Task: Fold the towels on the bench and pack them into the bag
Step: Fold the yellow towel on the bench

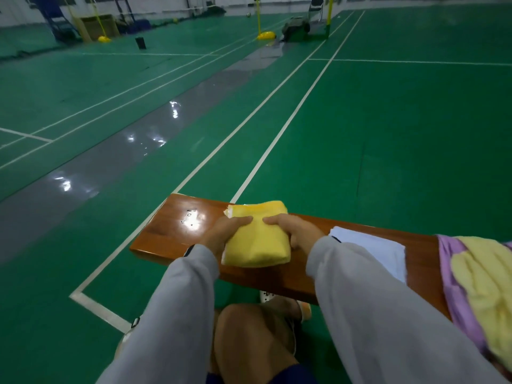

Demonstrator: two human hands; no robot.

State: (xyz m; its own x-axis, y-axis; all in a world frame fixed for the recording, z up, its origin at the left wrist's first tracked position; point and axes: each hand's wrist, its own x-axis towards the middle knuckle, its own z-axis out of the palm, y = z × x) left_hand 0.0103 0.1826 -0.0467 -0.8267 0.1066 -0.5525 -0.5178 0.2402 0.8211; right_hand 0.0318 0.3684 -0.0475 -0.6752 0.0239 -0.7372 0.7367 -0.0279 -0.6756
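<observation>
Hands on a folded towel, seen from the head camera. Both forearms, in grey sleeves (171, 314), reach forward over the bench (166, 231). The left hand (225, 234) grips the left edge of the yellow towel (257, 242), fingers curled over its top. The right hand (295, 231) grips the right edge likewise, thumb down the side. Small dark marks (191, 214) on the bench beyond the left hand are too small to read. The yellow towel is folded into a thick, compact packet, white showing at its far left corner, and rests on the bench near its left end. A folded white towel (371, 248) lies just beside it on the right. Farther right, a pale yellow cloth (484, 278) lies on a purple cloth (448, 261).
</observation>
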